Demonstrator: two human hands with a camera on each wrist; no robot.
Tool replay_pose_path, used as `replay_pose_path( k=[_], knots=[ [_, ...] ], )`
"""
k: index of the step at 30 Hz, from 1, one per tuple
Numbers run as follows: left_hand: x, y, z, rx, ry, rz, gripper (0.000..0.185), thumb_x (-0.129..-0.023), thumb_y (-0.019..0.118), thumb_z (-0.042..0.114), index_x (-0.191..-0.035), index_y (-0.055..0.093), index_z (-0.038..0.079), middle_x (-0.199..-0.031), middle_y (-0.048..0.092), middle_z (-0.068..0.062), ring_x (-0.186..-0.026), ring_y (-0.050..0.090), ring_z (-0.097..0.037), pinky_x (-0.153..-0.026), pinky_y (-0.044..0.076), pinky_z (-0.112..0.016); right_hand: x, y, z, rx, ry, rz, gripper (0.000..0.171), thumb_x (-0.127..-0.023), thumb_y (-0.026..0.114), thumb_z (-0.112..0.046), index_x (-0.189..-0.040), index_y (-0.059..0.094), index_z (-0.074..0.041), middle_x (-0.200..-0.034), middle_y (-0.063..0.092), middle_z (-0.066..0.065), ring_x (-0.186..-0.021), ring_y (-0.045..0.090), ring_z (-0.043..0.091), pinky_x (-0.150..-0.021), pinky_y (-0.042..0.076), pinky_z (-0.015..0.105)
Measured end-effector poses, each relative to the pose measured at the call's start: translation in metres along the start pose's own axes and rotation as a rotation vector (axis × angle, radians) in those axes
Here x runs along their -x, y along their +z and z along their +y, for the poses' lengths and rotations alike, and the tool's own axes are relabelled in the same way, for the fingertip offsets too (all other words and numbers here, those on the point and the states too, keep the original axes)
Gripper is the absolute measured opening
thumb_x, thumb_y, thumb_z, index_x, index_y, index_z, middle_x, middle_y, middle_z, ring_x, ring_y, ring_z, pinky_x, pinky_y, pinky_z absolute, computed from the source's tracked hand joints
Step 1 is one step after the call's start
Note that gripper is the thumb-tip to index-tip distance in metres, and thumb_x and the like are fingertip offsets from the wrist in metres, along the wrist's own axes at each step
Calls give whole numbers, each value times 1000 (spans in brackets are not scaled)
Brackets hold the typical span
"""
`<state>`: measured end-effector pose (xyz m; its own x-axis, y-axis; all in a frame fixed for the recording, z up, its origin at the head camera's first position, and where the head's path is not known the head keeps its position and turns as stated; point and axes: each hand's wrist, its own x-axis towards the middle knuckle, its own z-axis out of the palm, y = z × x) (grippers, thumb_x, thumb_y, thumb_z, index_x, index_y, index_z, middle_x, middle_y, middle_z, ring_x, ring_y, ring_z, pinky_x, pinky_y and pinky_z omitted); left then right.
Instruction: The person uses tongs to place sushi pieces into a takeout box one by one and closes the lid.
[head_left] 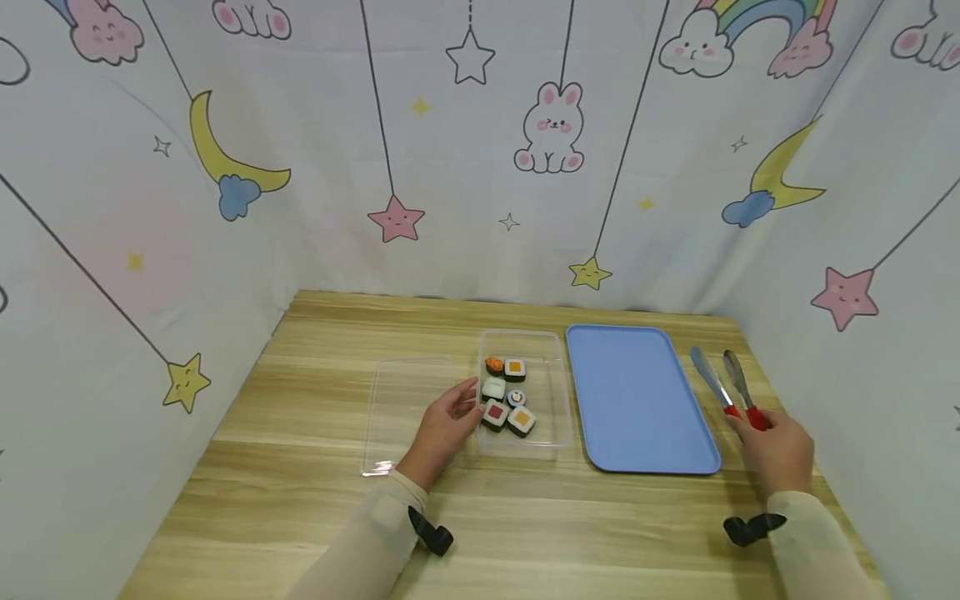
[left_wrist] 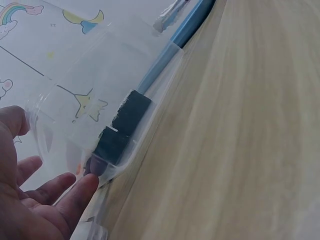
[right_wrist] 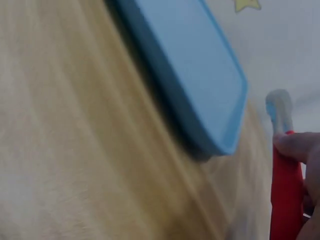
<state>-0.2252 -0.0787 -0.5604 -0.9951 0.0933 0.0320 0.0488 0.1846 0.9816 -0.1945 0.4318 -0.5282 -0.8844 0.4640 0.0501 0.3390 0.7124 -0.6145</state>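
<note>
My left hand [head_left: 442, 429] is at the left side of a clear plastic box [head_left: 557, 404], its fingers extended against the wall, with the thumb near the rim in the left wrist view. Several sushi pieces [head_left: 521, 421] sit inside the box, grouped toward its left; from the left wrist camera their dark sides [left_wrist: 131, 112] show through the plastic. At the right, my right hand [head_left: 780, 450] grips metal tongs [head_left: 738, 379] by their red handles [right_wrist: 286, 195]. The two arms of the tongs stand apart and point away from me.
Between the box and the tongs lies a blue tray [head_left: 637, 400]. A clear lid [head_left: 405, 408] rests on the wooden table [head_left: 300, 517], left of the box and partly behind my left hand. A white patterned curtain [head_left: 480, 150] stands behind and at both sides.
</note>
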Motion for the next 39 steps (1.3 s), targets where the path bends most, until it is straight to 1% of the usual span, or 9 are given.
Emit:
replay_pose_path(
  k=[13, 17, 20, 23, 27, 30, 32, 36, 39],
  knots=[
    [3, 0, 5, 12, -2, 15, 55, -98, 74, 21, -150, 57, 13, -140, 64, -13, -125, 63, -30, -102, 51, -52, 9, 20, 25, 67, -49, 89, 51, -88, 82, -44, -102, 72, 3, -78, 64, 16, -71, 56, 31, -56, 39, 38],
    [10, -26, 8, 30, 23, 78, 54, -99, 72, 16, -150, 56, 12, -145, 60, -16, -130, 60, -31, -104, 49, -54, 8, 20, 18, 167, -27, 56, 80, -89, 74, -60, -129, 63, 8, -107, 60, 34, -97, 52, 54, -76, 42, 60],
    [16, -53, 12, -6, 27, 138, 55, -98, 73, 16, -150, 55, 12, -149, 56, -17, -134, 57, -32, -105, 49, -52, 14, 19, 0, 173, -57, 68, 93, -94, 64, -64, -149, 44, 9, -136, 43, 42, -125, 34, 64, -93, 28, 75],
    [18, -81, 12, -135, -3, 193, 59, -98, 72, 22, -153, 52, 12, -153, 51, -17, -137, 53, -37, -106, 49, -52, 27, 20, -39, 45, -223, 151, 73, -98, 67, -44, -146, 50, 8, -139, 43, 39, -129, 33, 61, -101, 23, 74],
    [18, -110, 7, -353, -95, 214, 66, -99, 69, 30, -157, 45, 11, -158, 43, -21, -143, 43, -44, -112, 41, -59, 55, 36, -114, -155, -567, 221, 48, -90, 77, -14, -131, 63, 8, -127, 54, 32, -117, 46, 53, -98, 34, 64],
    [16, -121, 4, -450, -160, 191, 69, -99, 67, 33, -157, 43, 5, -159, 41, -26, -146, 37, -47, -114, 36, -62, 80, 57, -169, -268, -739, 130, 45, -88, 79, -8, -129, 66, 4, -124, 59, 24, -107, 56, 40, -89, 47, 52],
    [16, -124, 3, -463, -195, 173, 70, -99, 67, 33, -156, 43, 0, -157, 42, -29, -146, 37, -47, -114, 36, -61, 100, 73, -202, -328, -752, -20, 43, -92, 77, -10, -132, 66, -2, -123, 61, 15, -98, 61, 29, -81, 53, 43],
    [14, -122, 3, -453, -240, 170, 70, -98, 67, 31, -153, 45, -4, -155, 43, -31, -145, 38, -47, -113, 38, -61, 137, 104, -258, -438, -574, -380, 40, -99, 71, -21, -138, 65, -11, -125, 64, 2, -97, 63, 18, -78, 57, 36],
    [13, -119, 4, -470, -253, 182, 70, -97, 68, 31, -153, 45, -4, -155, 44, -31, -144, 38, -48, -113, 38, -61, 154, 128, -287, -494, -433, -592, 49, -101, 68, -28, -146, 58, -11, -135, 62, 6, -115, 63, 24, -94, 55, 43]
  ],
)
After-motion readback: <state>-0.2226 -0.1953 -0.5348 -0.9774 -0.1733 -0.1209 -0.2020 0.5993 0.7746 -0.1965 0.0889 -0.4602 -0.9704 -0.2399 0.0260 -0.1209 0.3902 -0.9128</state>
